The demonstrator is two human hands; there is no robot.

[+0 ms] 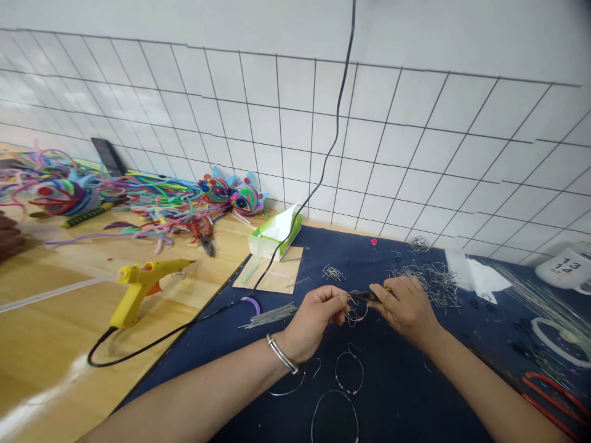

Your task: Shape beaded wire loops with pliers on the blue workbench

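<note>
My left hand (325, 311) pinches a thin wire ring (359, 319) that carries a few pink beads. With my right hand (406, 307) I grip a pair of dark pliers (364, 296), whose jaws reach the wire beside my left fingertips. The exact spot where the jaws meet the wire is too small to make out. Below my hands, a beaded wire ring (349, 373) with a hooked end lies on the dark blue cloth (392, 400). Nearer to me rests a larger wire ring (314, 418), and a curved wire piece (289, 394) lies under my left wrist.
A yellow glue gun (138, 289) sits on the wooden table at left, its black cord crossing the cloth. Behind are a green box (277, 234) and colourful pipe cleaners (161, 203). At right are tangled wire pieces (434, 283), a white mug (563, 269) and red-handled scissors (554, 384).
</note>
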